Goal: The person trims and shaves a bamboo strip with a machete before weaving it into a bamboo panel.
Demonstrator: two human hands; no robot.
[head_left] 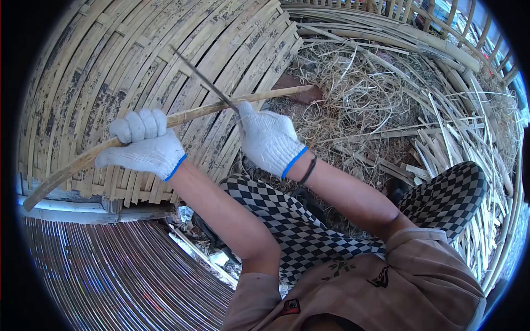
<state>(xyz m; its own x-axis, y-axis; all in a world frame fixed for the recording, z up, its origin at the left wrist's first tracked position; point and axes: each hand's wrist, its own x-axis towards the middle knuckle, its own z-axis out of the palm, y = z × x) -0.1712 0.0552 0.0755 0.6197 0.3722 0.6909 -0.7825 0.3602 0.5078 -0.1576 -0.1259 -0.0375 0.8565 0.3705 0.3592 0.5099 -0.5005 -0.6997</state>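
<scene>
A long, slightly curved bamboo strip point(201, 111) runs from the lower left up to the right in front of me. My left hand point(144, 144), in a white knitted glove with a blue cuff, is wrapped round the strip left of its middle. In a matching glove, my right hand point(269, 138) is closed on the handle end of a knife with a long thin dark blade point(204, 80). The blade points to the upper left and crosses the strip just beyond my right thumb. Most of the knife's handle is hidden by the glove.
A woven bamboo panel point(138, 60) lies behind my hands. Loose shavings point(359, 94) cover the ground at the right, beside split bamboo strips point(469, 143). A slatted surface point(121, 265) is at the lower left. A bamboo fence point(441, 19) stands at the upper right.
</scene>
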